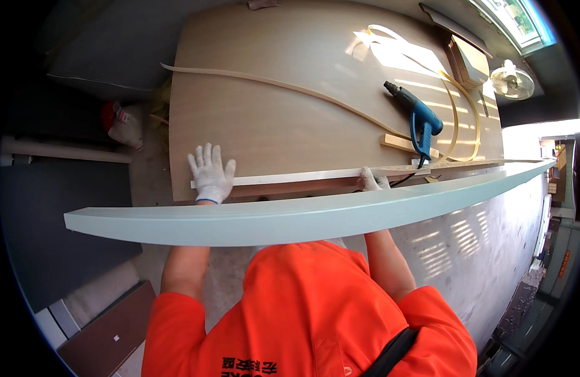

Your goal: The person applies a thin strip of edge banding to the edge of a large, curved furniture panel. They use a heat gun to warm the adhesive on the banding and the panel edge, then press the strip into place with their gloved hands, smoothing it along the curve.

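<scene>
The left hand [211, 178], in a white glove, lies palm down near the left end of a white strip [290, 176] along the near edge of the brown tabletop [258, 132]; its fingers are spread; the right hand [373, 181], also gloved, is at that edge farther right, beside the strip; its fingers are partly hidden, so I cannot tell whether they pinch it; a long pale blue beam [302, 217] crosses in front of both forearms; on the tabletop, a blue heat gun [419, 116] lies beside a wooden block [403, 145]; a long, thin cream band [271, 81] runs from the far left toward the block; a yellow loop [476, 119] curves right of the heat gun.
</scene>
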The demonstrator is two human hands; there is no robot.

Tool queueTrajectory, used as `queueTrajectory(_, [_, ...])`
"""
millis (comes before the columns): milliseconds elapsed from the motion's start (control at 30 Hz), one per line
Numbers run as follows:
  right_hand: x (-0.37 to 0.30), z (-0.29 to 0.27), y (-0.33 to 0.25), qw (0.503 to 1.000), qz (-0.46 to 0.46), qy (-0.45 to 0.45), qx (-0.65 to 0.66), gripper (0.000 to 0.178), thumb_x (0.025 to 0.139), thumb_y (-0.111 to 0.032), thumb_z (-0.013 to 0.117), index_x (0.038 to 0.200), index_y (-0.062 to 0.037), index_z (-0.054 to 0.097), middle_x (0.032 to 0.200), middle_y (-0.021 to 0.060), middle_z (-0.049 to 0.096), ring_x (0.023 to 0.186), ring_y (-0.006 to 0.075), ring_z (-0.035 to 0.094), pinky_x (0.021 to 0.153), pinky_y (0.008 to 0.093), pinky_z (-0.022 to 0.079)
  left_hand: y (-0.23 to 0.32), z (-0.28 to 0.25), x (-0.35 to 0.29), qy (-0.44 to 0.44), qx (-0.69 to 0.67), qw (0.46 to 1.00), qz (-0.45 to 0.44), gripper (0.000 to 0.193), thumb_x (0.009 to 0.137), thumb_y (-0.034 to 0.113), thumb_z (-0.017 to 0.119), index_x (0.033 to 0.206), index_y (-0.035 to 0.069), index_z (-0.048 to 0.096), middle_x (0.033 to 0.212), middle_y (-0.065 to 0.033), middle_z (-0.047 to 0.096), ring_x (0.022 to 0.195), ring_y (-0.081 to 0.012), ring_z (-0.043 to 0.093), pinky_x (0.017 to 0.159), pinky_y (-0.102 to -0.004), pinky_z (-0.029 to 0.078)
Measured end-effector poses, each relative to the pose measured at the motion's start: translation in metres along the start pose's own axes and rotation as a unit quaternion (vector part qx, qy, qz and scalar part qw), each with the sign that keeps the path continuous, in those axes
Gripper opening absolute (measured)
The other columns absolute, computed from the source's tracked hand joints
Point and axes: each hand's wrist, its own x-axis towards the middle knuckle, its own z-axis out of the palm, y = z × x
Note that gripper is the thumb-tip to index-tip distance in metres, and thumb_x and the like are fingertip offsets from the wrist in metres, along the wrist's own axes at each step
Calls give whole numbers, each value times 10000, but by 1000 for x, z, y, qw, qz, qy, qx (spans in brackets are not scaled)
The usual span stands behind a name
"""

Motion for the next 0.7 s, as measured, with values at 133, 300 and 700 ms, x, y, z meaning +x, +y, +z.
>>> queueTrajectory(133, [2,-25,27,995,75,33,-60,338,1022,-333,720,1118,-11,687,832,43,677,740,183,621,692,358,532,0,-3,1,10,-6,1000,1,698,1041,508,490,1561,42,477,1655,-190,413,1562,-421,284,1294,-623,93])
queueTrajectory(300, [-61,45,19,923,-215,-98,-302,322,1023,-353,675,1047,-33,702,835,131,698,799,319,675,740,452,553,-1,-2,4,-7,-13,1000,-1,702,1044,509,488,1571,47,461,1666,-188,394,1571,-414,270,1297,-621,95])
queueTrajectory(700, [-30,195,6,750,-379,-81,-536,279,982,-357,657,905,-89,660,880,150,716,885,365,682,880,532,460,-33,-8,5,-1,-41,999,-12,699,1049,514,473,1556,34,494,1668,-201,393,1579,-424,257,1296,-616,91])
